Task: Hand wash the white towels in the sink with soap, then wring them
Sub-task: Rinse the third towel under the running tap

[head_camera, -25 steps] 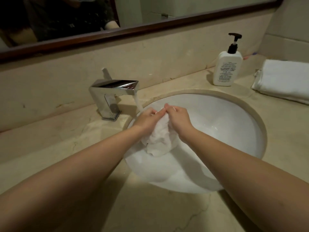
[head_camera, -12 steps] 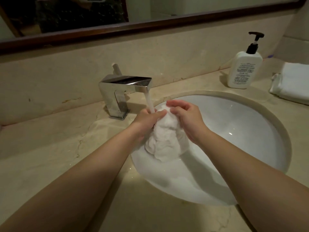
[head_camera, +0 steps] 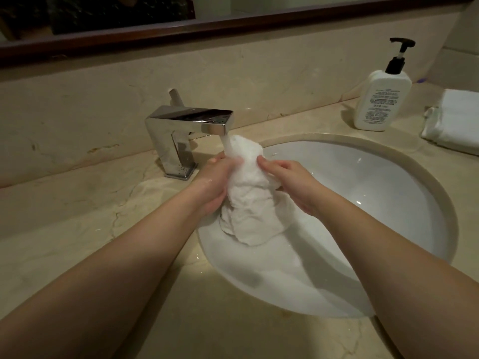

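Observation:
A wet white towel (head_camera: 248, 203) is bunched upright over the left part of the white sink (head_camera: 375, 198). Its top sits right under the chrome faucet (head_camera: 186, 125), and running water falls onto it. My left hand (head_camera: 215, 182) grips the towel from the left side. On the towel's right side my right hand (head_camera: 293, 182) holds it too, fingers pressed into the cloth. The towel's lower end hangs down into the basin. A white soap bottle (head_camera: 381, 99) with a black pump stands on the counter at the back right.
Folded white towels (head_camera: 456, 120) lie on the beige stone counter (head_camera: 77, 229) at the far right. A dark-framed mirror (head_camera: 207, 24) runs along the wall above the backsplash. The counter's front edge is out of view.
Both hands lifted the towel up under the faucet spout, so its top now sticks above my fingers in the stream. The camera moved closer and shifted left.

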Demonstrator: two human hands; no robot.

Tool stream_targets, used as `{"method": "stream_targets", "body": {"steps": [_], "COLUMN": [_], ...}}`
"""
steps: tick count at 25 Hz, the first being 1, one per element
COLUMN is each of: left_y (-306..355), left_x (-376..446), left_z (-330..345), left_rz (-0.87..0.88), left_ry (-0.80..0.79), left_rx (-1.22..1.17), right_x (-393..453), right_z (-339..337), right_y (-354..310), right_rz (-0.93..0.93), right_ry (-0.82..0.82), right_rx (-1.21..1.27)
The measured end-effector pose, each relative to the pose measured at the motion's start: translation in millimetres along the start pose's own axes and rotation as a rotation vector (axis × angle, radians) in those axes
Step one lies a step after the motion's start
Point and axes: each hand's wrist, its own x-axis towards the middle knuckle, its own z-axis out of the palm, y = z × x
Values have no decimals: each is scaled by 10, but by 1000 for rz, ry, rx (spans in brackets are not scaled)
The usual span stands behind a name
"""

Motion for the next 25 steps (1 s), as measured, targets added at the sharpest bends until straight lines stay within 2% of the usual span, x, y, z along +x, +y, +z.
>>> {"method": "stream_targets", "body": {"steps": [3, 5, 7, 9, 11, 13, 15, 18, 20, 23, 25], "left_y": [-21, -12, 13, 17, 1, 4, 14, 29, 36, 61, 74], "left_x": [-85, -128, -173, -159, -81, -25, 1, -81, -124, -197, -224], "left_z": [53, 46, 41, 43, 30, 23, 13, 20, -1, -22, -1], "left_rz": [-110, -177, -178, -138, -80, -59, -76, -109, -121, -193, -186], "left_ry": [-52, -158, -197, -128, -38, 33, 65, -47, -130, -279, -295], "left_rx": [191, 283, 307, 314, 269, 174, 46, 8, 144, 239, 221], "right_x": [-42, -12, 19, 23, 23, -16, -9, -33, -44, -101, -117], "right_z": [51, 79, 88, 47, -18, -24, 2, 30, 9, 8, 7], "right_y": [-56, -77, -92, -97, -60, 0, 67, 22, -11, -65, -79], "right_rz": [-91, -66, 20, 79, 130, 176, 169, 98, 73, 53, 46], "right_ry": [147, 184, 215, 160, 37, -95, -112, 55, 131, 149, 145], "right_rx": [41, 118, 209, 294, 301, 139, -27, -84, 32, 293, 313]}}
